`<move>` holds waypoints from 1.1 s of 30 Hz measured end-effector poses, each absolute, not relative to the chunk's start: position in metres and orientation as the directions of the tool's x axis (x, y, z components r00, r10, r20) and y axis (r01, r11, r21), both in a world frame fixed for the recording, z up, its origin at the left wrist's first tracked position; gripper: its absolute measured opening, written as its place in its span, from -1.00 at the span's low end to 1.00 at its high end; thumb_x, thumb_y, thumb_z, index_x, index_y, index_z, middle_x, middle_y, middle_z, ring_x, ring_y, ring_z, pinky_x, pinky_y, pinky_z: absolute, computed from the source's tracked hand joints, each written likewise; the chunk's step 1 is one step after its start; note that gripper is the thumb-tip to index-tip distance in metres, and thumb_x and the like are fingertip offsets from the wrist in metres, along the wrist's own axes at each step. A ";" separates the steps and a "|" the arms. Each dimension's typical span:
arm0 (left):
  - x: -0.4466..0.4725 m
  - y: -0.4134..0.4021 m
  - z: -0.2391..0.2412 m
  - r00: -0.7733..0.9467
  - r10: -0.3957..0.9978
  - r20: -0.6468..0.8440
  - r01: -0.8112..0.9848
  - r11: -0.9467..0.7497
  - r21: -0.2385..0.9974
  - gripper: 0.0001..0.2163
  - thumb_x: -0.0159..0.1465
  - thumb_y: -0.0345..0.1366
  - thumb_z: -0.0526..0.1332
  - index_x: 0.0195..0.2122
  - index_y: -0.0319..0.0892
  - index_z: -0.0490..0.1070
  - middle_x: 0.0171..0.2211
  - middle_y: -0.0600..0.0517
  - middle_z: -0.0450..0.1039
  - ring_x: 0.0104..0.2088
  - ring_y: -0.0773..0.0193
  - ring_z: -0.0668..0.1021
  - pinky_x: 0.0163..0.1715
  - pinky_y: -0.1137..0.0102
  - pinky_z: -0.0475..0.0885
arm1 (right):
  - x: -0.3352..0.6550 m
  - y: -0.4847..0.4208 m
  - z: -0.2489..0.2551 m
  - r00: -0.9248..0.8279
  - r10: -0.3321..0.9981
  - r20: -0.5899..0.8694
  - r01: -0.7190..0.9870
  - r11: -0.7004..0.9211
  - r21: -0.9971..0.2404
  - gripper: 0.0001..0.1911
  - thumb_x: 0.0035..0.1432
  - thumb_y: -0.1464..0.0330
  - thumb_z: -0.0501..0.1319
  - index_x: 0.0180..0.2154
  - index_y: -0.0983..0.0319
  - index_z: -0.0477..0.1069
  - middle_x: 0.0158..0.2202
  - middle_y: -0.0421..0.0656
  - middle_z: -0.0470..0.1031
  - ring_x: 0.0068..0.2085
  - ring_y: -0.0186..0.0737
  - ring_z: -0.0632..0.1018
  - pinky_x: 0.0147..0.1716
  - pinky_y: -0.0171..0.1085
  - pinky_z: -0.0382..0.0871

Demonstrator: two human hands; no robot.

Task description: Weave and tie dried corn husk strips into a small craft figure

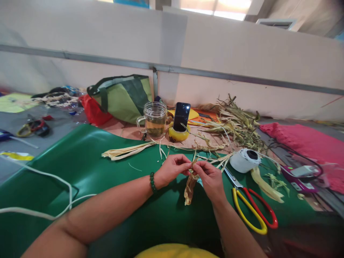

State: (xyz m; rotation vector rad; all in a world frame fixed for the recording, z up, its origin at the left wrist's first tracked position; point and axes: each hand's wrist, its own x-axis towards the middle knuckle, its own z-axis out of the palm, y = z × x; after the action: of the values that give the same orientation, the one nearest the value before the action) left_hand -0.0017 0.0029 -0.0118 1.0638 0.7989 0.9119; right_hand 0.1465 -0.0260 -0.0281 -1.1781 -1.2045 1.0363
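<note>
My left hand [176, 169] and my right hand [209, 177] meet above the green mat, fingertips pinched together on a dried corn husk [189, 190]. Its brown, wrinkled lower end hangs down between them, while the upper end is partly hidden by my fingers. Just right of my right hand lie scissors [248, 202] with one yellow and one red handle. A spool of white thread [245, 160] rests beyond the scissors. Behind my left hand a bundle of pale husk strips [127, 151] lies on the mat.
A glass mug of tea [155, 120] stands at the back beside a phone [182, 116] in a yellow holder [178, 134]. Dried husks [239, 122] are heaped at back right, near a purple power strip [299, 181]. White cable [64, 179] crosses the green mat [113, 215] at left.
</note>
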 end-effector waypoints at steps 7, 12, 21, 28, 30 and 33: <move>-0.002 0.004 -0.009 0.377 0.916 -0.136 -0.203 0.224 0.953 -0.63 -0.17 -0.14 0.45 -0.53 -0.30 0.38 -0.61 0.12 0.38 -0.61 0.46 0.44 -0.53 0.51 0.33 | 0.145 -0.025 -0.028 0.096 0.989 0.112 -0.037 0.116 -0.993 -0.68 -0.17 0.15 0.40 -0.43 0.24 0.47 -0.50 -0.21 0.50 -0.49 -0.35 0.49 -0.48 -0.35 0.40; 0.000 0.003 -0.010 0.407 0.888 -0.213 -0.267 0.339 0.902 -0.58 -0.22 -0.11 0.48 -0.43 -0.31 0.46 -0.52 0.08 0.46 -0.56 0.46 0.45 -0.46 0.50 0.36 | 0.149 -0.021 -0.033 0.116 0.991 0.067 -0.140 0.083 -0.987 -0.67 -0.19 0.14 0.41 -0.47 0.25 0.47 -0.54 -0.22 0.49 -0.53 -0.34 0.50 -0.50 -0.33 0.43; -0.002 0.004 -0.013 0.388 0.905 -0.175 -0.292 0.301 0.908 -0.57 -0.23 -0.07 0.47 -0.50 -0.31 0.44 -0.59 0.12 0.40 -0.61 0.49 0.41 -0.52 0.52 0.33 | 0.144 -0.034 -0.027 0.143 0.953 0.268 0.197 0.238 -0.951 -0.74 0.01 0.16 0.28 -0.33 0.21 0.49 -0.41 -0.15 0.57 -0.40 -0.20 0.57 -0.36 -0.21 0.48; -0.006 0.005 -0.004 0.412 0.891 -0.193 -0.365 0.355 0.861 -0.55 -0.23 -0.10 0.49 -0.48 -0.27 0.33 -0.50 0.09 0.47 -0.56 0.45 0.50 -0.52 0.55 0.39 | 0.247 -0.083 -0.041 0.121 0.896 0.426 0.890 0.092 -0.446 -0.68 0.12 0.20 0.06 -0.25 0.24 0.47 -0.24 0.01 0.52 -0.27 -0.05 0.55 -0.23 -0.09 0.42; -0.006 0.005 -0.004 0.428 0.880 -0.206 -0.358 0.374 0.855 -0.60 -0.14 -0.15 0.47 -0.47 -0.26 0.31 -0.47 0.04 0.51 -0.56 0.44 0.52 -0.52 0.56 0.38 | 0.277 -0.097 -0.054 0.118 0.942 0.313 0.969 -0.041 -0.243 -0.70 0.09 0.27 0.05 -0.25 0.24 0.48 -0.26 0.04 0.53 -0.28 0.01 0.55 -0.22 -0.06 0.40; -0.005 0.006 -0.005 0.444 0.870 -0.216 -0.334 0.384 0.861 -0.67 -0.05 -0.21 0.44 -0.47 -0.27 0.31 -0.52 0.04 0.50 -0.58 0.45 0.52 -0.53 0.57 0.38 | 0.293 -0.107 -0.065 0.119 0.962 0.246 0.991 -0.098 -0.095 -0.65 0.05 0.37 0.05 -0.14 0.28 0.46 -0.19 0.08 0.53 -0.21 0.01 0.55 -0.16 -0.08 0.38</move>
State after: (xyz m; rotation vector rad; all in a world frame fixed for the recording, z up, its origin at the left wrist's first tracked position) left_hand -0.0052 0.0063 -0.0052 0.8435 0.7546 0.8668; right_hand 0.2934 -0.1067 -0.0652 -2.1601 -1.9333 -0.1776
